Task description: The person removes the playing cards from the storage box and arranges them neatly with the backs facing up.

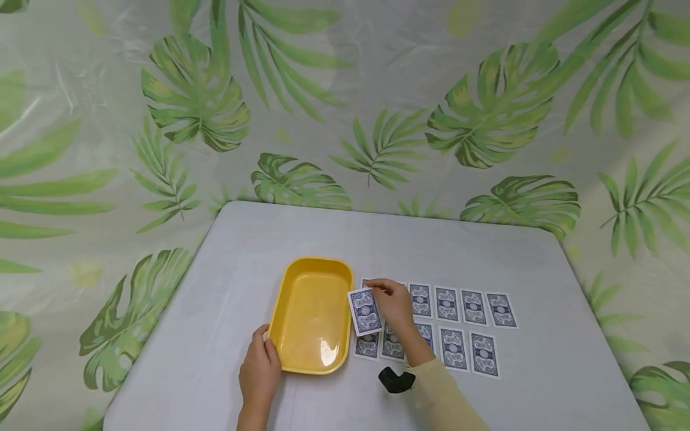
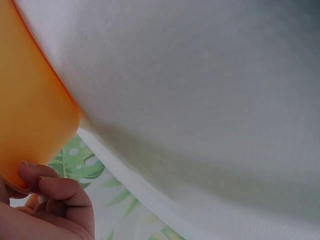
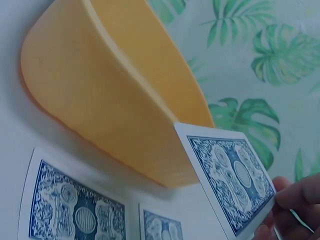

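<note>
My left hand [image 1: 260, 366] grips the near left rim of a yellow tray [image 1: 282, 281], its fingers curled over the edge in the left wrist view. Between thumb and fingers of my right hand [image 1: 392, 302] is a playing card [image 1: 366, 312], pinched at its edge with the blue patterned back showing. This card is raised just right of the tray, overlapping the tray's right rim in the right wrist view. Below it lie two face-down cards, one a larger playing card [image 3: 75, 200] in that view. The tray's inside shows only bare yellow plastic.
Two rows of face-down playing cards lie right of the tray, ending at a far-row card [image 1: 501, 310] and a near-row card [image 1: 485, 354]. My right forearm covers part of the rows. A white cloth-covered table [image 1: 555, 371] meets a leaf-print curtain [image 1: 399, 78] behind.
</note>
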Motion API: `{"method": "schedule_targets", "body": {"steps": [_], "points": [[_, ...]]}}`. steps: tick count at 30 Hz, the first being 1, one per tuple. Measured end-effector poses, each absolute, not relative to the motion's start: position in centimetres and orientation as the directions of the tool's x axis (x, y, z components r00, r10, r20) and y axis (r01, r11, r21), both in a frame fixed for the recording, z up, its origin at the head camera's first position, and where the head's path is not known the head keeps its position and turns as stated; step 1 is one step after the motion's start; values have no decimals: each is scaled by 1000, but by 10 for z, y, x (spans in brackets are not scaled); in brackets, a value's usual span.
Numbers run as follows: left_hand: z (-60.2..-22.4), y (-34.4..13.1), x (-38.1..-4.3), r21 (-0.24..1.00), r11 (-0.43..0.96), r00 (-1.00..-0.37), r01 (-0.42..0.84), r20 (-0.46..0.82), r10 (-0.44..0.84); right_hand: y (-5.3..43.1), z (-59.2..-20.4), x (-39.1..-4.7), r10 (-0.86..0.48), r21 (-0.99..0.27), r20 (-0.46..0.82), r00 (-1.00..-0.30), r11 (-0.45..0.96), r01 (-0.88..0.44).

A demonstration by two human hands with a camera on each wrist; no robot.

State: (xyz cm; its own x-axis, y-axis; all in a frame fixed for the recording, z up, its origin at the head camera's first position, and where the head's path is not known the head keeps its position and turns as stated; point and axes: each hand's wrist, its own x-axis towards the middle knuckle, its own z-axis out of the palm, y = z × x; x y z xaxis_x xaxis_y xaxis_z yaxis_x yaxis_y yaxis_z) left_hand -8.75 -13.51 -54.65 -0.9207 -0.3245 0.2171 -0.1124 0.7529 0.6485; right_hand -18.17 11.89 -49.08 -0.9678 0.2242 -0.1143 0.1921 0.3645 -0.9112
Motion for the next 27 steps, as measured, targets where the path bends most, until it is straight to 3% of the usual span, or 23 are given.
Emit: {"method": "schedule_targets", "body": {"steps": [12, 27], "points": [[-546, -136, -87, 648, 755, -913, -100, 242, -328, 159, -504, -178, 373, -916, -106, -922, 324, 237], [-548, -135, -87, 644, 761, -904, -75, 279, -325, 198, -516, -166, 427, -909, -162, -890, 287, 303]]}}
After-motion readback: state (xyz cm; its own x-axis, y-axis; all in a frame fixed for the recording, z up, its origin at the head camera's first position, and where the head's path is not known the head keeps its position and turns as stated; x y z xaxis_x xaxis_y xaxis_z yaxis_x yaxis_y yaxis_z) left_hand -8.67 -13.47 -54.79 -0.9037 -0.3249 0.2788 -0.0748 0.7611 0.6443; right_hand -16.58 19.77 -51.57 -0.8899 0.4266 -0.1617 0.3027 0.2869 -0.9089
